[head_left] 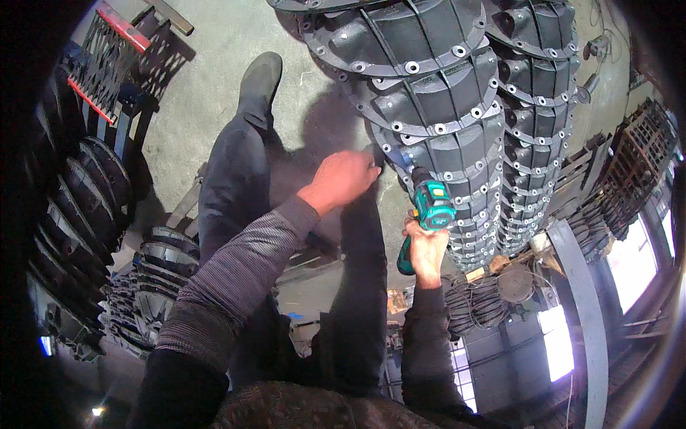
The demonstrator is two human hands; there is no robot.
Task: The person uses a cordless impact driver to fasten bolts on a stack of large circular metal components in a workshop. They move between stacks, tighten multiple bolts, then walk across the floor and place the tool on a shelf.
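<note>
My right hand (427, 250) is wrapped round the grip of a teal and black cordless drill (434, 206). The drill's nose points away from me, at the left edge of a stack of dark grey cast metal housings (457, 149). A bluish light shows on the metal by its tip; the tip itself is hard to make out. My left hand (341, 180) is closed, fingers curled, just left of the stack's flanged rims. Whether anything is in those fingers is hidden. Bolt holes run along the flanges.
A second column of housings (536, 118) rises right of the first. More ribbed castings (78, 214) stand at the left, near a red-edged mesh step (114, 53). My legs straddle the concrete floor (196, 53). A grey metal beam (589, 322) stands at the right.
</note>
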